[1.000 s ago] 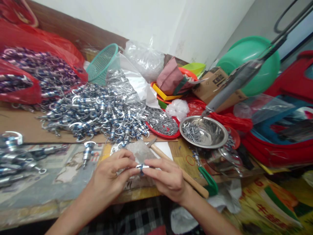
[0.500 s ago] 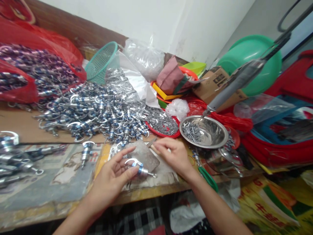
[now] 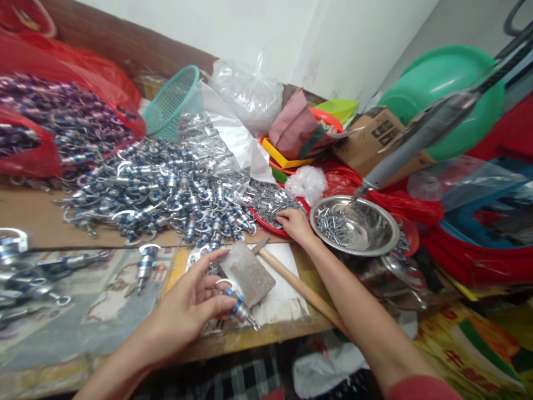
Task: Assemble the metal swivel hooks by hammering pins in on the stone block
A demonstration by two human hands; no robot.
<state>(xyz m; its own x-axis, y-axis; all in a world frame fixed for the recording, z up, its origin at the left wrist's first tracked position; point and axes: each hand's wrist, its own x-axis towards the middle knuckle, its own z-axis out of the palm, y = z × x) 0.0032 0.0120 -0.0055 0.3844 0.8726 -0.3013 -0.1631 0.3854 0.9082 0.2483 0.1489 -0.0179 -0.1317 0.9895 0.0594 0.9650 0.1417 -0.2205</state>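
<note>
My left hand (image 3: 200, 300) is closed around a silver-and-blue metal fitting (image 3: 239, 304), a short banded cylinder with a curved arm at one end and a narrow tip pointing down to the right. Just beyond it, a flat metal block (image 3: 250, 272) rests on white paper. Against the block lies the head of a hammer (image 3: 300, 283), its wooden handle running under my right forearm. My right hand (image 3: 296, 223) has its fingertips bent down among small grey metal pieces (image 3: 266, 199) in a red plate (image 3: 270, 226); whatever is between them is hidden.
A large heap of similar fittings (image 3: 154, 189) fills the back left, beside a red bag (image 3: 95, 64) of purple ones. Right of the plate stands a steel bowl (image 3: 375, 236) of pins, with a grey tool (image 3: 412, 144) slanting down over it. A green basket (image 3: 172, 105) leans behind.
My right hand has left the hammer and moved forward to the red plate. The hammer now lies beside the block. The fitting in my left hand tilts more steeply downward.
</note>
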